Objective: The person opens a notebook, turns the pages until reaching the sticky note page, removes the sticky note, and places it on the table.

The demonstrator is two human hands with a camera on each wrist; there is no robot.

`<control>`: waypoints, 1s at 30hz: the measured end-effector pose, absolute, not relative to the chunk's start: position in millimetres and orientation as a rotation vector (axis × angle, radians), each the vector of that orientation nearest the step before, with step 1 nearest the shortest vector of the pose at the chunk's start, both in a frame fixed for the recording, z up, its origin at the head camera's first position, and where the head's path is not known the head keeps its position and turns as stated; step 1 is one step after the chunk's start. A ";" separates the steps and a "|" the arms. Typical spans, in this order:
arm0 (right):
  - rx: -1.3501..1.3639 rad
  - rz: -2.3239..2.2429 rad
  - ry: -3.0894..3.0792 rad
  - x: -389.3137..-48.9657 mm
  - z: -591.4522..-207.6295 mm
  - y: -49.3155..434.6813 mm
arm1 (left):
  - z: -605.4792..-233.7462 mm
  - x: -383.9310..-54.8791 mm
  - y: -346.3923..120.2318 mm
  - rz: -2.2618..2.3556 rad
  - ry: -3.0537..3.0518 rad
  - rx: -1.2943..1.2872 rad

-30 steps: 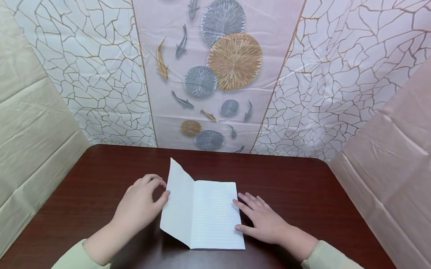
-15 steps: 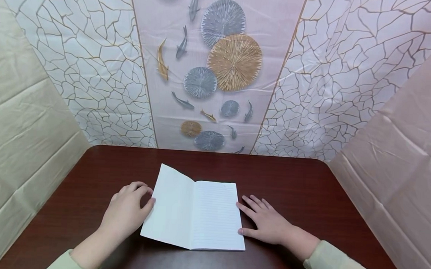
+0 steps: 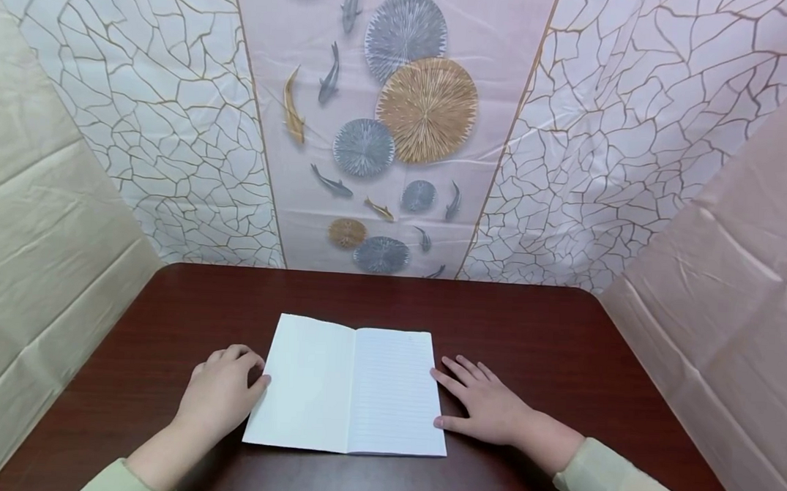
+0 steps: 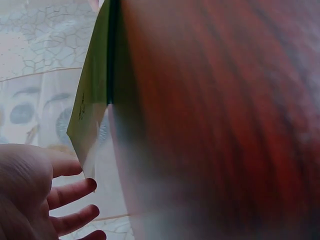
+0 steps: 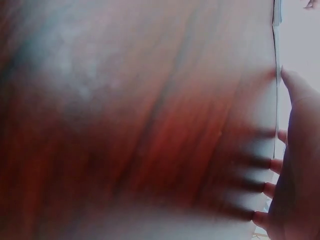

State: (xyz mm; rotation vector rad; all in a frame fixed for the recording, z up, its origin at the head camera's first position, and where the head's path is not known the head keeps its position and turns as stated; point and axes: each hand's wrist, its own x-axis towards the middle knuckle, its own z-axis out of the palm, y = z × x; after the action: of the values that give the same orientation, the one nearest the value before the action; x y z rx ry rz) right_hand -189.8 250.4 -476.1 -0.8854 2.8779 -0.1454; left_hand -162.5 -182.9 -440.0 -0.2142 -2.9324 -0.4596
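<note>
A notebook (image 3: 396,392) with a lined right page lies spread out on the dark table, its blank inner cover (image 3: 304,384) folded out to the left. My left hand (image 3: 218,392) pinches the cover's left edge, thumb on the inner side. In the left wrist view the cover's green outside (image 4: 92,95), with small dark writing, slants up from the table beside the fingers. My right hand (image 3: 485,403) lies with fingers spread, thumb and index tips on the right page's outer edge. Seen in the right wrist view, its other fingertips (image 5: 260,217) touch the table.
The reddish-brown table (image 3: 528,332) runs back to a patterned cloth backdrop (image 3: 382,201) with fish and round leaf motifs. Pale creased cloth walls (image 3: 714,311) stand on both sides.
My left hand has moved left and toward me, bringing the cover down from steeply raised to nearly flat. The right hand has shifted slightly outward on the page edge.
</note>
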 end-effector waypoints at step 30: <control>-0.856 -0.152 2.850 -189.0 -469.0 248.2 | -453.8 -172.7 -170.5 -0.233 -3.113 -0.278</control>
State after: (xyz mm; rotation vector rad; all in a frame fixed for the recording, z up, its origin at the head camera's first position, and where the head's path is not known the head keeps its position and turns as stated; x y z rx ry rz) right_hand -189.0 248.2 -469.0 -0.8563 2.8495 -0.1516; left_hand -172.7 -170.5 -453.8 -0.2777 -3.1132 -0.2326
